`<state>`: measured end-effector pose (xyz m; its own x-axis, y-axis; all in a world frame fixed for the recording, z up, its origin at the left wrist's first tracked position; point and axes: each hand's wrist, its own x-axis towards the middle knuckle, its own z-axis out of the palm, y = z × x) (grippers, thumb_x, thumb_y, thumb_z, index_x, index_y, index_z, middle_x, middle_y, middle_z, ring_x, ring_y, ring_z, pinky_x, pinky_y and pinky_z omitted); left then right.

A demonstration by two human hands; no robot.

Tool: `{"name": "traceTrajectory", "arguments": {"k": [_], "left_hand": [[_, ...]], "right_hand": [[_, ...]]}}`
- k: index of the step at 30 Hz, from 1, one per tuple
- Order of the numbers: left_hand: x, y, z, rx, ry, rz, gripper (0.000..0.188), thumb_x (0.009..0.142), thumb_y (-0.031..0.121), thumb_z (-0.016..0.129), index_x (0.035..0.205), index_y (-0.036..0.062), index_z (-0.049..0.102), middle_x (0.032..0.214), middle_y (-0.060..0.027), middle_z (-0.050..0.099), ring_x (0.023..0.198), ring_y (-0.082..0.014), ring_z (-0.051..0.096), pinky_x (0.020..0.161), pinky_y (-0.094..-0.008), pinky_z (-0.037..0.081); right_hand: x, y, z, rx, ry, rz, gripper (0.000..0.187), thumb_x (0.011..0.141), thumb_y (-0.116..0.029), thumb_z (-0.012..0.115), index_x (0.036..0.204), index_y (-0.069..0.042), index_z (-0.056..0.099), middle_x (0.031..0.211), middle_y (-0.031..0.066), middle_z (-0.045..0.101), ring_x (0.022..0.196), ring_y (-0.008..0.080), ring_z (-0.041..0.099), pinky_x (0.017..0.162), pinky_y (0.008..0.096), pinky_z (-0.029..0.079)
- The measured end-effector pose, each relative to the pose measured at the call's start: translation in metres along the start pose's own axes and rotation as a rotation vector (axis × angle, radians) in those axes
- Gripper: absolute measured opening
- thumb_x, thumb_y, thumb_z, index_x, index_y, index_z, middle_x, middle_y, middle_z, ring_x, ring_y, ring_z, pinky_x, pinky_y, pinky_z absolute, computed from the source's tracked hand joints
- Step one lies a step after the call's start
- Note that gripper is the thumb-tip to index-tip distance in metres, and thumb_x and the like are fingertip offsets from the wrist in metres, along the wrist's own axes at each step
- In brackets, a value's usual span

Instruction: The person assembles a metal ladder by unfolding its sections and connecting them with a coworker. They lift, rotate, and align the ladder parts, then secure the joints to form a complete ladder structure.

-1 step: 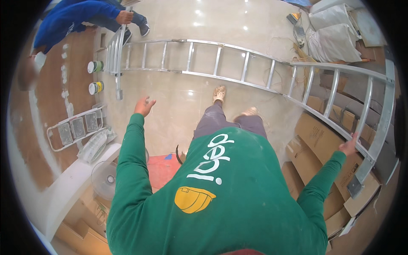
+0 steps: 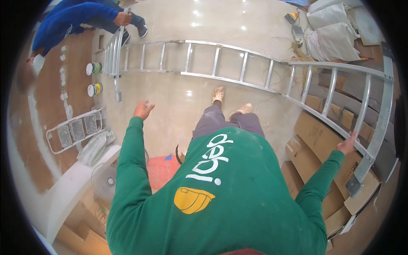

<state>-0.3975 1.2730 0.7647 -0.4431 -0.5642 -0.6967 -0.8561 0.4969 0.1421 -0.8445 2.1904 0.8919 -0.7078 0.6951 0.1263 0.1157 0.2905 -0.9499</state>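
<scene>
A long aluminium folding ladder (image 2: 244, 66) stretches across the scene, its middle sections low over the tiled floor and its right end in front of cardboard boxes. My right hand (image 2: 347, 144) is closed around the near side rail at that right end. Off to the left, my left hand (image 2: 143, 109) hangs free above the floor, fingers apart and holding nothing. At the ladder's far left end, another person in a blue top (image 2: 80, 21) grips the upright end section with one hand (image 2: 122, 18).
Two paint cans (image 2: 94, 68) stand by the left wall. Below them are a folded step stool (image 2: 77, 129) and a fan (image 2: 104, 180). Flat cardboard boxes (image 2: 316, 131) lean at the right. White sacks (image 2: 331, 40) and a corded power tool (image 2: 292, 17) lie at the far right.
My right shoe, blurred before, now shows sharply and a little higher in the picture. My left hand sits slightly lower. My right hand keeps its hold on the ladder.
</scene>
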Motion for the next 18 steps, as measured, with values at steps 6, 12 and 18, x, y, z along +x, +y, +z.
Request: {"name": "traceTrajectory", "arguments": {"k": [6,12,18], "left_hand": [[0.000,0.015,0.024,-0.020,-0.201,0.025,0.074,0.091,0.053,0.073,0.139,-0.0016,0.060,0.133,-0.0267,0.065,0.121,-0.0357,0.066,0.103,-0.0430,0.051],[-0.031,0.132,0.008,-0.138,-0.244,0.305,0.068,0.096,0.044,0.071,0.143,-0.0012,0.055,0.131,-0.0288,0.067,0.121,-0.0346,0.067,0.103,-0.0421,0.051],[-0.030,0.181,-0.034,0.010,-0.256,0.346,0.067,0.098,0.043,0.069,0.146,-0.0004,0.053,0.129,-0.0267,0.069,0.122,-0.0329,0.066,0.106,-0.0412,0.048]], "right_hand": [[-0.021,0.000,0.016,0.032,0.031,-0.079,0.044,0.089,-0.017,0.085,0.120,0.001,0.059,0.110,0.0108,0.070,0.100,0.0216,0.068,0.093,0.0400,0.052],[0.048,0.018,-0.023,-0.067,-0.028,0.089,0.069,0.086,-0.022,0.087,0.135,0.008,0.049,0.119,0.0153,0.067,0.110,0.0228,0.066,0.101,0.0378,0.049],[0.099,0.035,-0.048,-0.219,-0.011,0.251,0.081,0.083,-0.046,0.087,0.133,0.010,0.058,0.131,0.0166,0.064,0.117,0.0266,0.062,0.102,0.0446,0.051]]}}
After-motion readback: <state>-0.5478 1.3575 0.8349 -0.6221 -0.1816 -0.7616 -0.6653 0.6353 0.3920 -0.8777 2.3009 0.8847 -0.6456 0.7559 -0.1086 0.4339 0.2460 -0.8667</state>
